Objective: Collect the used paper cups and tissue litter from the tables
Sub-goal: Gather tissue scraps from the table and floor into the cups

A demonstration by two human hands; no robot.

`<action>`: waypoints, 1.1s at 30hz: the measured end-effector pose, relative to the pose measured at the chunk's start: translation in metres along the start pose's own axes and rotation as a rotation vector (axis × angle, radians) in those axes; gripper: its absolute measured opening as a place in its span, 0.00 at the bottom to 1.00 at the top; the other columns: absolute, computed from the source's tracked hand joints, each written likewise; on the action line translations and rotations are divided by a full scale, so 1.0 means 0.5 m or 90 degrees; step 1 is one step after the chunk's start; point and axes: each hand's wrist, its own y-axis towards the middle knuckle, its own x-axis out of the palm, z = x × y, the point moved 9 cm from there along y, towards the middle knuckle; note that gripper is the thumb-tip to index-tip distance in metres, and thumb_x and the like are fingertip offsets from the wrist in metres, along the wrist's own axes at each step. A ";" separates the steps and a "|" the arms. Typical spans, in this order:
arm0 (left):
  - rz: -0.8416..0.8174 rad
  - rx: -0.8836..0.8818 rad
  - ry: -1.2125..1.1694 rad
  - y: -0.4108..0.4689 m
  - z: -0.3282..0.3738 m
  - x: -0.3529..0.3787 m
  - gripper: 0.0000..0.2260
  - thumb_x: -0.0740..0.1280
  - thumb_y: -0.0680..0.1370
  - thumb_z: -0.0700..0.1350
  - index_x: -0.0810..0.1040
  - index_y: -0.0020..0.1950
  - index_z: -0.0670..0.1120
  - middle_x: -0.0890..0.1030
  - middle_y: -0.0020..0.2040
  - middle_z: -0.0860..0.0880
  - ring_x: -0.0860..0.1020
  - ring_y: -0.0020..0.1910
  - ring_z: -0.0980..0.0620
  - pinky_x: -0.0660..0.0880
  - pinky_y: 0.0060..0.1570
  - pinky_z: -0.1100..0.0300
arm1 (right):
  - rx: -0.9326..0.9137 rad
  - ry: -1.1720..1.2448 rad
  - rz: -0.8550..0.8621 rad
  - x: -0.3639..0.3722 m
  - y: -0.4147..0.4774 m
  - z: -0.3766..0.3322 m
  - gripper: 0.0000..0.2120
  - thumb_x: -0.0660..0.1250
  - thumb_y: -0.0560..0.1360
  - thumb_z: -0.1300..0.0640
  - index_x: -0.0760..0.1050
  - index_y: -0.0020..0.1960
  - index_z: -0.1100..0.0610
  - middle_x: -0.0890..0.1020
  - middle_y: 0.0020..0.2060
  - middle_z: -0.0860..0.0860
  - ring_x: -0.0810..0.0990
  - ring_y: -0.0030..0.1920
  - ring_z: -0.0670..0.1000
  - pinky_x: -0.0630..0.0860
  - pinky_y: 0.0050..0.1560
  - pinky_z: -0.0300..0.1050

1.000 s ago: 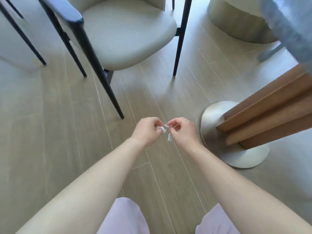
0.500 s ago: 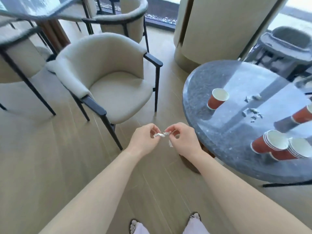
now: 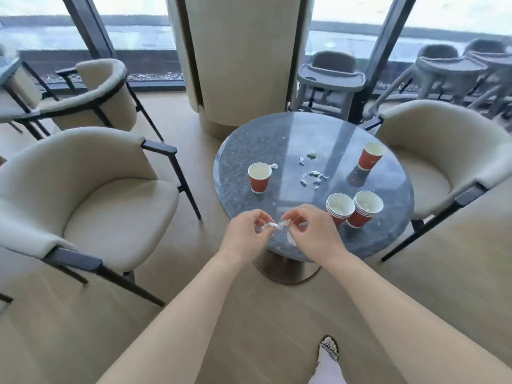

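My left hand [image 3: 245,232] and my right hand [image 3: 311,231] together pinch a small twisted white tissue scrap [image 3: 275,225] just above the near edge of the round grey stone table [image 3: 238,151]. On the table stand a single red paper cup [image 3: 259,177] at the left and another red cup [image 3: 370,156] at the far right. Two stacks of red cups [image 3: 339,207] [image 3: 365,207] with tissue inside sit close to my right hand. Several white tissue bits [image 3: 311,176] lie scattered in the table's middle.
A cream armchair [image 3: 91,200] stands left of the table and another cream armchair [image 3: 443,159] to its right. A wide cream pillar [image 3: 235,56] rises behind the table, with a grey high chair [image 3: 329,79] beside it. My sandalled foot [image 3: 328,350] is on the wood floor.
The view swung up from the floor and table base to the whole tabletop. Both hands kept pinching the tissue scrap and now hover at the table's near edge.
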 end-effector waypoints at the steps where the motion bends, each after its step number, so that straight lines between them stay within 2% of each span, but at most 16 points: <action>1: -0.009 0.012 0.012 0.016 0.021 0.021 0.02 0.68 0.73 0.45 0.80 0.44 0.51 0.80 0.43 0.52 0.77 0.37 0.54 0.72 0.40 0.62 | 0.012 -0.003 0.009 -0.026 0.007 0.025 0.10 0.66 0.69 0.67 0.80 0.42 0.54 0.81 0.40 0.50 0.79 0.39 0.49 0.78 0.46 0.45; 3: -0.025 0.026 0.026 0.050 0.061 0.063 0.05 0.67 0.73 0.42 0.80 0.45 0.51 0.79 0.44 0.52 0.76 0.35 0.54 0.73 0.41 0.62 | 0.034 0.001 0.025 -0.076 0.025 0.075 0.10 0.65 0.69 0.68 0.80 0.42 0.54 0.81 0.39 0.48 0.79 0.38 0.48 0.78 0.45 0.43; 5: -0.035 0.036 0.019 0.086 0.100 0.107 0.06 0.67 0.73 0.41 0.79 0.44 0.51 0.79 0.43 0.51 0.75 0.32 0.55 0.72 0.38 0.63 | 0.046 0.008 0.039 -0.124 0.047 0.123 0.10 0.66 0.69 0.68 0.79 0.42 0.54 0.79 0.38 0.46 0.79 0.38 0.47 0.77 0.44 0.37; 7: -0.034 0.042 0.014 0.122 0.137 0.156 0.07 0.67 0.72 0.41 0.79 0.42 0.53 0.79 0.43 0.52 0.73 0.29 0.58 0.69 0.35 0.67 | 0.056 0.006 0.045 -0.168 0.070 0.174 0.10 0.66 0.69 0.68 0.79 0.41 0.53 0.80 0.38 0.46 0.79 0.38 0.47 0.73 0.42 0.29; 9: -0.033 0.045 0.014 0.153 0.171 0.205 0.06 0.67 0.72 0.41 0.79 0.43 0.53 0.79 0.42 0.53 0.72 0.28 0.61 0.68 0.34 0.70 | 0.065 0.003 0.045 -0.206 0.096 0.227 0.10 0.66 0.68 0.68 0.80 0.41 0.53 0.80 0.38 0.46 0.78 0.38 0.46 0.71 0.40 0.26; 12: -0.046 0.042 0.016 0.201 0.213 0.279 0.07 0.67 0.72 0.40 0.79 0.45 0.51 0.79 0.43 0.53 0.72 0.30 0.60 0.71 0.40 0.65 | 0.069 -0.002 0.042 -0.257 0.136 0.301 0.10 0.66 0.68 0.68 0.79 0.40 0.53 0.81 0.38 0.48 0.79 0.38 0.47 0.73 0.40 0.32; 15: -0.048 0.028 0.031 0.248 0.239 0.336 0.07 0.66 0.72 0.40 0.79 0.48 0.50 0.79 0.44 0.52 0.74 0.34 0.56 0.72 0.44 0.62 | 0.062 -0.010 0.025 -0.287 0.174 0.368 0.09 0.67 0.69 0.67 0.79 0.41 0.54 0.81 0.40 0.48 0.78 0.38 0.46 0.72 0.40 0.28; 17: -0.058 0.014 0.059 0.272 0.246 0.371 0.09 0.67 0.72 0.41 0.78 0.50 0.51 0.77 0.46 0.54 0.75 0.36 0.55 0.72 0.46 0.63 | 0.069 -0.017 -0.011 -0.287 0.193 0.413 0.08 0.66 0.70 0.66 0.79 0.42 0.54 0.80 0.41 0.48 0.77 0.39 0.46 0.73 0.42 0.30; 19: -0.072 -0.016 0.081 0.286 0.240 0.400 0.13 0.66 0.72 0.39 0.77 0.53 0.52 0.76 0.48 0.55 0.77 0.39 0.54 0.71 0.46 0.65 | 0.083 -0.015 -0.050 -0.278 0.207 0.453 0.08 0.65 0.71 0.65 0.79 0.43 0.54 0.80 0.42 0.49 0.77 0.41 0.47 0.75 0.45 0.37; 21: -0.080 -0.048 0.094 0.293 0.228 0.419 0.14 0.64 0.71 0.39 0.77 0.53 0.53 0.76 0.49 0.56 0.77 0.41 0.55 0.72 0.45 0.65 | 0.095 -0.007 -0.082 -0.269 0.214 0.486 0.09 0.64 0.71 0.66 0.78 0.43 0.53 0.80 0.43 0.48 0.77 0.43 0.46 0.75 0.47 0.38; 26: -0.100 -0.055 0.154 0.298 0.216 0.447 0.08 0.65 0.73 0.45 0.78 0.51 0.52 0.78 0.48 0.54 0.77 0.44 0.55 0.73 0.49 0.61 | 0.080 0.000 -0.144 -0.251 0.211 0.530 0.09 0.64 0.69 0.66 0.79 0.45 0.55 0.80 0.43 0.48 0.77 0.45 0.48 0.75 0.50 0.43; 30: -0.148 -0.033 0.246 0.303 0.210 0.473 0.09 0.67 0.74 0.48 0.77 0.53 0.50 0.78 0.51 0.52 0.76 0.51 0.52 0.72 0.53 0.59 | 0.029 -0.080 -0.221 -0.226 0.197 0.535 0.09 0.64 0.72 0.59 0.76 0.52 0.53 0.79 0.49 0.49 0.75 0.52 0.50 0.71 0.52 0.43; 33: -0.162 -0.034 0.276 0.312 0.212 0.488 0.10 0.68 0.74 0.49 0.76 0.54 0.50 0.79 0.51 0.53 0.76 0.52 0.51 0.71 0.52 0.59 | -0.007 -0.151 -0.261 -0.222 0.193 0.542 0.11 0.63 0.75 0.54 0.73 0.57 0.52 0.76 0.53 0.48 0.72 0.56 0.50 0.70 0.54 0.44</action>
